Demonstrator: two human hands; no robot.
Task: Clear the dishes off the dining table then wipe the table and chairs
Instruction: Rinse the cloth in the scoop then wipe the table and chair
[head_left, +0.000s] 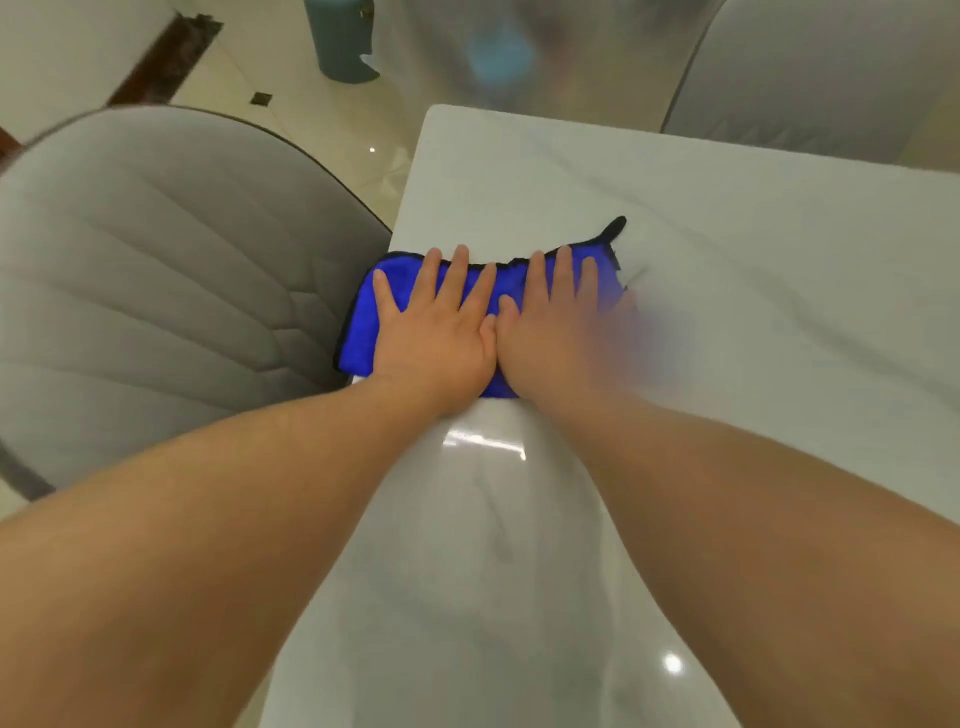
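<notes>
floor (291, 62): glossy cream tiles, small dark square inset, spots of reflected light
bin (340, 39): teal-grey, upright on the floor beyond the far left corner, cut off by the top edge
dark brown strip (166, 57): runs diagonally along the floor at upper left
blue blur (501, 54): hazy patch at top centre, identity unclear

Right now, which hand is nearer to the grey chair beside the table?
Left. The left hand presses the blue cloth at the table edge right beside the grey chair; the right hand lies farther in on the cloth.
</notes>
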